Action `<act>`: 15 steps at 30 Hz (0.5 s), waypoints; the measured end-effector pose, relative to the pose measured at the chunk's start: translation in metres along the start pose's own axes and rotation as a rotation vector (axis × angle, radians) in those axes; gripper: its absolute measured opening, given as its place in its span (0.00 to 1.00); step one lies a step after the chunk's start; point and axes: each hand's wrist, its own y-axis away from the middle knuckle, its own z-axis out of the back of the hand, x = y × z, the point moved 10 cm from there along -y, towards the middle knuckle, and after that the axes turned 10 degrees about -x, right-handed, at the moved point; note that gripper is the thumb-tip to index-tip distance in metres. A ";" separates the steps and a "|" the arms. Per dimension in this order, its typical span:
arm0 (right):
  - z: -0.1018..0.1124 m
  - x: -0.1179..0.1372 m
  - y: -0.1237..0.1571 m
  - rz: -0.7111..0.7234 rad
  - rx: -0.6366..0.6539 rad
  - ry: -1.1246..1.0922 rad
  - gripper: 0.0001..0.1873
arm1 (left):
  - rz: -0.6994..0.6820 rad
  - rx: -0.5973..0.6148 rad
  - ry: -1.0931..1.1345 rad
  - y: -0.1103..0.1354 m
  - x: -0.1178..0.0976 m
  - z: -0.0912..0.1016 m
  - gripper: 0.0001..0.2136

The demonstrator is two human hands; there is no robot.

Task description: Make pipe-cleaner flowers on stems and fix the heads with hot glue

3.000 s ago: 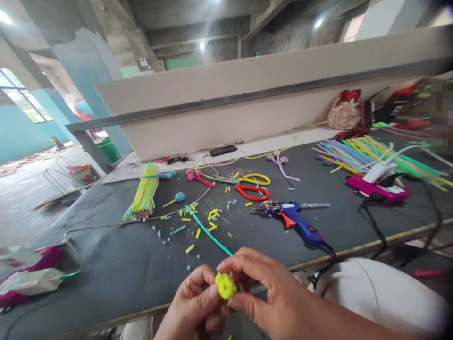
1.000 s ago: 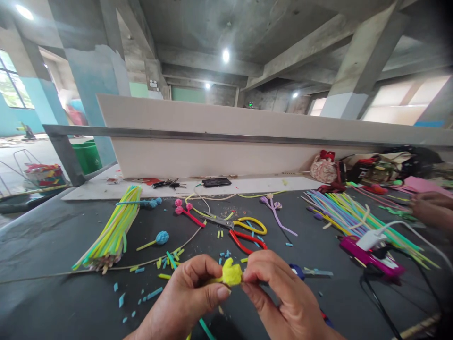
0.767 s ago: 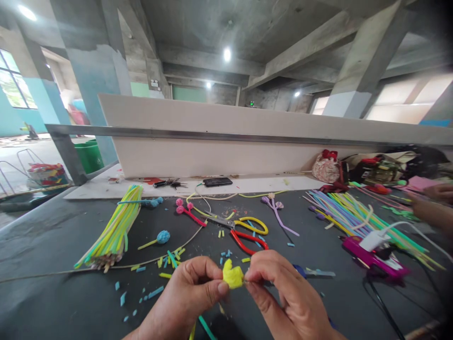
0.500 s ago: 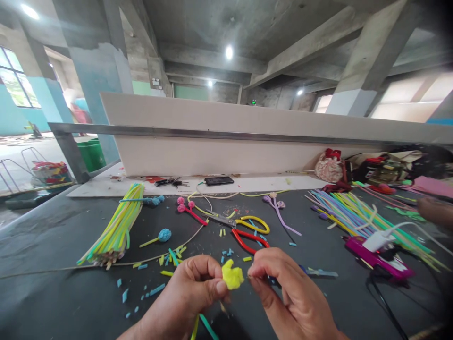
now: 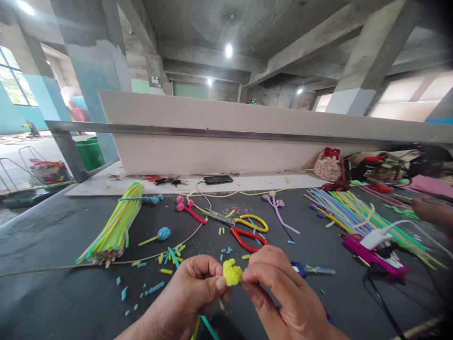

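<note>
A small, fuzzy, bright yellow pipe-cleaner flower (image 5: 232,272) is held up between my two hands, low in the middle of the view. My left hand (image 5: 196,290) is closed, pinching its left side between thumb and forefinger. From the other side my right hand (image 5: 285,293), also closed, has its fingertips pressed together at the flower's right edge. Green and yellow pipe-cleaner stems (image 5: 206,326) stick out below my left hand. Just beyond my hands lie scissors (image 5: 247,226) with one yellow and one red handle loop. Blue and yellow pipe-cleaner snippets (image 5: 226,250) are scattered around.
A pipe-cleaner bundle (image 5: 115,224) lies at left, with a blue ball on a stem (image 5: 163,233) nearby. Pink (image 5: 191,212) and purple (image 5: 276,210) pieces lie farther back. At right are more pipe cleaners (image 5: 368,217), a magenta power strip (image 5: 375,255) and another person's hand (image 5: 433,210).
My right hand has moved left, its fingertips closing the gap to the yellow flower. The other person's hand at the right edge has shifted slightly left.
</note>
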 end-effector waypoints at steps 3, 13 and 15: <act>0.000 0.002 -0.002 0.017 -0.011 0.017 0.09 | 0.016 0.026 0.039 0.000 0.002 -0.002 0.18; 0.007 0.008 -0.005 0.073 -0.073 0.026 0.09 | 0.023 0.027 0.019 0.002 -0.001 -0.004 0.16; 0.007 0.007 -0.006 0.061 -0.073 0.023 0.10 | 0.017 0.002 0.017 0.003 -0.004 -0.003 0.16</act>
